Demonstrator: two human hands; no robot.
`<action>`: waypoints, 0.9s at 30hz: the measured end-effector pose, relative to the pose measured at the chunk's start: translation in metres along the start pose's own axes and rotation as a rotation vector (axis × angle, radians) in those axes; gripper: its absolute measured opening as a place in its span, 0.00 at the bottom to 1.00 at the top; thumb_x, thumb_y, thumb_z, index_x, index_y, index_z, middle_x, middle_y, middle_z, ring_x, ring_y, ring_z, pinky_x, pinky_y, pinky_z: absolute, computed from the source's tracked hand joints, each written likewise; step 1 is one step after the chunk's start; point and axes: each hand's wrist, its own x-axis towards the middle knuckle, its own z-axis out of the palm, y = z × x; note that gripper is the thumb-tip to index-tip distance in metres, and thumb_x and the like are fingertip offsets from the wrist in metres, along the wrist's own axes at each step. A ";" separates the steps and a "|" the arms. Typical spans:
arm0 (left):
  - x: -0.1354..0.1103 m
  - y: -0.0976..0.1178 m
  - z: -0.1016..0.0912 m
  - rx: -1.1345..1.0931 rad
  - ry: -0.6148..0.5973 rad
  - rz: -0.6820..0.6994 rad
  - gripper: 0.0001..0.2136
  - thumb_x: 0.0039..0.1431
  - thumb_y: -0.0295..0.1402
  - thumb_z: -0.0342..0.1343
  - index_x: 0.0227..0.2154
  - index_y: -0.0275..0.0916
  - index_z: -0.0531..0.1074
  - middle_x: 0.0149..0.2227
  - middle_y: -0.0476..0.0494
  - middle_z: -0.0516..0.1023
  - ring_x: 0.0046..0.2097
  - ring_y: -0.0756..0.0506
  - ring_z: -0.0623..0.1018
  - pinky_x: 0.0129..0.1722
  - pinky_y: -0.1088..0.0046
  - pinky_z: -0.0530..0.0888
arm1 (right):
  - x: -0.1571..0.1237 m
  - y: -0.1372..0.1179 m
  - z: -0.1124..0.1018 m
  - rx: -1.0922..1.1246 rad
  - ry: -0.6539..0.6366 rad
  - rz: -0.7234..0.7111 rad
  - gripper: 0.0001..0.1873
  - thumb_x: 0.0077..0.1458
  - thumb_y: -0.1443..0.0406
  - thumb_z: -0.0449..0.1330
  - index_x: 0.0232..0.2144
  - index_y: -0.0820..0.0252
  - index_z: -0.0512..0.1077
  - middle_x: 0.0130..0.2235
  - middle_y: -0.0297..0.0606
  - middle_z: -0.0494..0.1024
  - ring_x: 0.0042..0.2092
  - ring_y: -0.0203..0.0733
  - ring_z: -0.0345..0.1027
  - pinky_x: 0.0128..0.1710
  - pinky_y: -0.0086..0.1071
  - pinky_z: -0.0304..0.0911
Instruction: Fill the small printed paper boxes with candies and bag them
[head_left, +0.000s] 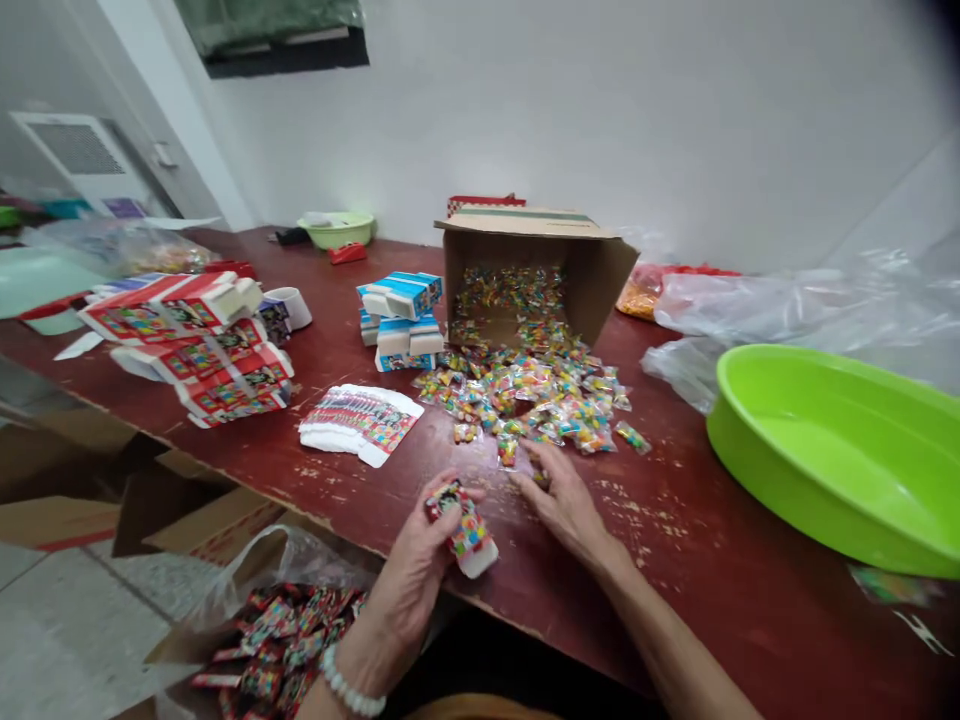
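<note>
My left hand (420,560) is closed round a small colourful printed box (463,530) with a white end, held just above the table's near edge. My right hand (564,495) rests on the dark red table (712,560), fingers curled onto a small candy packet (541,478) at the near side of a heap of several colourful wrapped candy packets (525,395). The heap spills from a cardboard carton (536,270) tipped on its side. A fan of flat unfolded boxes (360,422) lies to the left of my hands.
A lime-green basin (832,460) sits at the right, clear plastic bags (810,300) behind it. Stacks of red boxes (199,355) and blue boxes (401,320) stand at the left and centre. A bag of filled boxes (281,630) sits below the table edge. A green bowl (337,230) stands far back.
</note>
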 end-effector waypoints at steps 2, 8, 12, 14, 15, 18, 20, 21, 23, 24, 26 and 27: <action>0.012 0.003 -0.012 0.056 0.074 0.061 0.30 0.44 0.35 0.70 0.51 0.42 0.64 0.46 0.42 0.77 0.36 0.45 0.78 0.38 0.65 0.76 | 0.008 0.022 -0.003 -0.263 0.061 -0.044 0.24 0.55 0.62 0.61 0.54 0.59 0.70 0.55 0.51 0.71 0.56 0.57 0.62 0.56 0.53 0.58; 0.017 0.020 -0.057 0.694 0.186 0.279 0.26 0.45 0.36 0.66 0.48 0.41 0.67 0.33 0.50 0.76 0.34 0.45 0.76 0.37 0.70 0.72 | -0.001 0.049 0.006 -0.328 0.094 -0.157 0.20 0.56 0.70 0.51 0.50 0.62 0.71 0.48 0.51 0.72 0.48 0.51 0.67 0.49 0.44 0.66; 0.000 0.048 -0.064 1.227 0.053 0.254 0.20 0.44 0.35 0.64 0.44 0.43 0.75 0.36 0.46 0.79 0.41 0.40 0.76 0.41 0.67 0.69 | -0.002 0.047 -0.007 -0.113 0.131 0.066 0.20 0.50 0.65 0.58 0.47 0.61 0.73 0.41 0.45 0.74 0.41 0.49 0.69 0.43 0.43 0.67; -0.005 0.057 -0.061 1.315 0.000 0.222 0.17 0.42 0.33 0.65 0.39 0.43 0.77 0.37 0.46 0.80 0.42 0.39 0.76 0.42 0.67 0.69 | -0.002 0.041 -0.014 0.062 0.101 0.235 0.18 0.45 0.61 0.63 0.40 0.61 0.75 0.35 0.41 0.75 0.35 0.47 0.69 0.38 0.41 0.66; -0.005 0.059 -0.060 1.308 -0.017 0.203 0.14 0.41 0.32 0.64 0.35 0.41 0.77 0.34 0.46 0.80 0.40 0.40 0.76 0.40 0.68 0.69 | -0.003 0.035 -0.017 0.172 0.086 0.311 0.17 0.44 0.59 0.65 0.36 0.61 0.74 0.32 0.39 0.75 0.32 0.45 0.68 0.34 0.38 0.65; -0.003 0.054 -0.054 1.070 -0.005 0.127 0.11 0.42 0.35 0.65 0.28 0.38 0.73 0.25 0.50 0.76 0.29 0.46 0.74 0.30 0.72 0.68 | -0.010 0.006 -0.017 0.463 0.095 0.421 0.19 0.39 0.54 0.69 0.29 0.61 0.72 0.26 0.34 0.73 0.27 0.39 0.64 0.28 0.32 0.60; -0.004 0.043 -0.050 0.790 0.054 0.087 0.15 0.41 0.37 0.68 0.29 0.38 0.69 0.24 0.51 0.75 0.26 0.48 0.74 0.27 0.74 0.69 | -0.014 -0.020 -0.010 0.578 0.111 0.382 0.20 0.38 0.55 0.71 0.28 0.60 0.70 0.26 0.31 0.72 0.27 0.37 0.64 0.28 0.30 0.60; -0.005 0.037 -0.048 0.657 0.066 0.072 0.18 0.40 0.38 0.69 0.29 0.38 0.67 0.25 0.51 0.76 0.26 0.49 0.74 0.26 0.74 0.70 | -0.016 -0.034 -0.004 0.643 0.101 0.352 0.20 0.37 0.56 0.72 0.28 0.60 0.70 0.27 0.30 0.72 0.28 0.36 0.64 0.29 0.29 0.61; -0.010 0.025 -0.042 0.453 0.051 0.040 0.20 0.40 0.37 0.70 0.29 0.39 0.64 0.26 0.51 0.77 0.24 0.50 0.74 0.25 0.76 0.70 | -0.016 -0.056 0.009 0.733 0.088 0.314 0.20 0.37 0.56 0.72 0.29 0.59 0.69 0.27 0.30 0.72 0.28 0.35 0.65 0.29 0.29 0.62; -0.014 0.019 -0.038 0.385 0.024 0.021 0.20 0.40 0.36 0.71 0.28 0.39 0.63 0.26 0.51 0.77 0.24 0.51 0.74 0.24 0.77 0.70 | -0.015 -0.065 0.015 0.737 0.089 0.295 0.20 0.38 0.56 0.72 0.29 0.59 0.69 0.27 0.30 0.72 0.28 0.36 0.65 0.29 0.29 0.62; -0.022 0.010 -0.031 0.296 -0.065 -0.030 0.20 0.40 0.34 0.71 0.29 0.39 0.63 0.27 0.49 0.78 0.25 0.51 0.74 0.25 0.78 0.70 | -0.013 -0.076 0.026 0.683 0.093 0.261 0.18 0.40 0.57 0.71 0.30 0.58 0.70 0.28 0.30 0.72 0.28 0.36 0.65 0.28 0.29 0.62; -0.025 0.006 -0.027 0.270 -0.120 -0.056 0.20 0.40 0.32 0.71 0.30 0.39 0.64 0.29 0.49 0.78 0.26 0.51 0.75 0.26 0.77 0.71 | -0.013 -0.080 0.029 0.630 0.096 0.234 0.17 0.42 0.58 0.70 0.30 0.58 0.70 0.28 0.31 0.72 0.28 0.36 0.65 0.28 0.29 0.62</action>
